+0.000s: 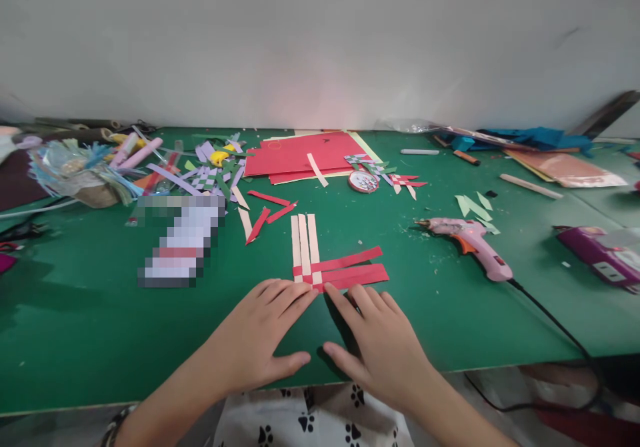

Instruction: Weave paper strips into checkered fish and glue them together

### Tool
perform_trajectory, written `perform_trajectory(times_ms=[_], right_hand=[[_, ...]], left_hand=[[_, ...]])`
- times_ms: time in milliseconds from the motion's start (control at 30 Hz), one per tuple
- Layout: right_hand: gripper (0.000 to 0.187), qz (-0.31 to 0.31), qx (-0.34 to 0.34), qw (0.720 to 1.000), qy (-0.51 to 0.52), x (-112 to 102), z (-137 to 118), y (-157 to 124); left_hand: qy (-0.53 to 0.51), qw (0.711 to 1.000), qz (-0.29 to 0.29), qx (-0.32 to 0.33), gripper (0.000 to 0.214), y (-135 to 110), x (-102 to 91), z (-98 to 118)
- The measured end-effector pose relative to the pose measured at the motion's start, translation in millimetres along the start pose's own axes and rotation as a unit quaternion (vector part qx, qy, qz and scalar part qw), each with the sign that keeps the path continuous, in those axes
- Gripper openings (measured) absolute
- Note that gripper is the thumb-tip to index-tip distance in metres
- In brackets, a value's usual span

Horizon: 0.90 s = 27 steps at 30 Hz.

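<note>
In front of me lies a small weave of cream paper strips point(303, 243) and red paper strips point(356, 275). The cream ones point away from me, the red ones to the right, and they cross in a checkered corner. My left hand point(265, 333) lays its outstretched fingertips along the near edge of that corner. Just right of it, my right hand point(383, 340) touches the lowest red strip with its index fingertip, its other fingers spread. Both thumbs stand apart from the fingers. Neither hand grasps anything; the fingers partly cover the weave's near edge.
A pink glue gun point(473, 239) lies right with its cord trailing off the near edge. Red paper sheets point(310, 155), a round tin point(363, 181) and paper scraps point(260, 225) lie beyond the weave. A purple device point(600, 253) sits far right; a blurred-out object point(183, 243) lies left.
</note>
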State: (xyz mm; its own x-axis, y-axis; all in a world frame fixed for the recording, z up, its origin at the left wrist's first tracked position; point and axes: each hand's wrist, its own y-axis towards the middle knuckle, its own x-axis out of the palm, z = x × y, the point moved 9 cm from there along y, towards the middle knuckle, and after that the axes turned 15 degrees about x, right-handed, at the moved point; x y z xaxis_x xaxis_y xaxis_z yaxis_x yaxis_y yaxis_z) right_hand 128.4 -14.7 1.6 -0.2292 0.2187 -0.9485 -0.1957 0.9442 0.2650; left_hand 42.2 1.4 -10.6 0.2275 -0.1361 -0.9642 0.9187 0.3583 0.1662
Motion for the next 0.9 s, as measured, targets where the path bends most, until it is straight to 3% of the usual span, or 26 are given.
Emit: perform_trajectory(times_ms=[900], right_hand=[[0.043, 0.027, 0.066, 0.997, -0.024, -10, 47, -7]], left_hand=[[-0.025, 0.999, -0.017, -0.030, 0.055, -3, 3.9, -4]])
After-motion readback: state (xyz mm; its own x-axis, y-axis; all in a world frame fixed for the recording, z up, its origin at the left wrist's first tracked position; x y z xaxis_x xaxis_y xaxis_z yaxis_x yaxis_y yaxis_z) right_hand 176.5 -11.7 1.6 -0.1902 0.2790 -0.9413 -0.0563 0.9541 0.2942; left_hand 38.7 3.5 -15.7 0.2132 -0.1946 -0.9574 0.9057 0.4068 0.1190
